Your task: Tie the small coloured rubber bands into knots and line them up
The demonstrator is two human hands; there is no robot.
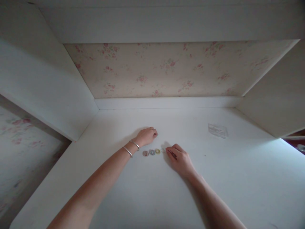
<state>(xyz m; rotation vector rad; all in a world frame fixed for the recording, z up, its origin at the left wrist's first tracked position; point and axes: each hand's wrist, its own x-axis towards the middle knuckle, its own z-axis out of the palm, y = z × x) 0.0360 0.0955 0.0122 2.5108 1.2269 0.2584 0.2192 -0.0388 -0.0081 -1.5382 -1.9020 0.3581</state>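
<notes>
Four small round ring-like pieces lie in a short row on the white tabletop: a reddish ring (145,153), a grey ring (152,152), a yellow ring (157,151) and a pale, nearly clear ring (163,150). Their exact kind is too small to tell. My right hand (178,156) has its fingers pinched together right beside the pale ring, at the row's right end; whatever is between them is hidden. Just above the row, my left hand (146,136) rests on the table in a loose fist, its inside out of sight. Two silver bracelets (131,149) circle my left wrist.
A clear plastic case or packet (217,130) lies on the white tabletop (133,197), off to the right. White panels (59,82) enclose the sides, and a flowered back wall (157,71) stands behind. A tiny dark speck (205,155) sits right of my right hand.
</notes>
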